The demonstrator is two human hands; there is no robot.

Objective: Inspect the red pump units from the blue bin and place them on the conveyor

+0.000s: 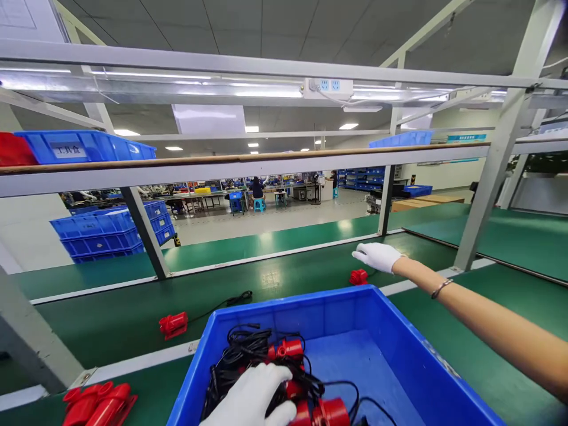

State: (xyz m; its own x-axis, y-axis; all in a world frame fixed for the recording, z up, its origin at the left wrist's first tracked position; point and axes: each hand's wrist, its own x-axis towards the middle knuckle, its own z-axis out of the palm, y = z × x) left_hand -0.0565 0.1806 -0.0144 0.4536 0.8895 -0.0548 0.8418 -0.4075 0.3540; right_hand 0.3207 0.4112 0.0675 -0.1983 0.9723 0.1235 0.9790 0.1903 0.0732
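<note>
My left hand, in a white glove, is in the near left part of a blue plastic bin. Its thumb and forefinger are apart, resting over black cables and beside red plastic pump-like parts; its other fingers are hidden. Stretched out to the right, my gloved right hand hovers over the green belt with fingers slightly bent and nothing visible in them. Just below it lies a red part with a dark cable. Another red part lies on the belt farther left, its black cable trailing right.
More red parts lie at the lower left, outside the bin. Metal posts and a shelf frame the green belt. Blue crates are stacked behind it. A person sits far off.
</note>
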